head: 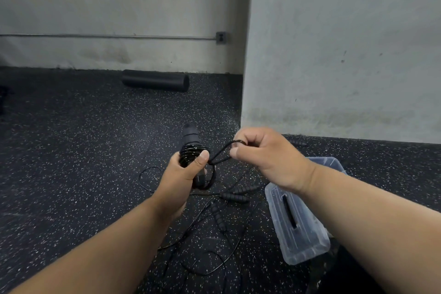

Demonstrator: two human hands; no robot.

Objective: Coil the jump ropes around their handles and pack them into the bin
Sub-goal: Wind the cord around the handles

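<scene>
You are mid-coil: your left hand [183,169] grips the handles [191,137] with the rope [191,154] wound round them, thumb pressing the turns. Your right hand [260,153] pinches the last loop [222,153]. Next, probably tuck it snugly, then reach the bin [307,248] on the floor beside you.

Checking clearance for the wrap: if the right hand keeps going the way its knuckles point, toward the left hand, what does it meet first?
Probably the left hand and the coiled handle it grips. The right hand pinches a rope loop that spans the short gap between them; nothing else shows in that line, though depth is unclear.
</scene>
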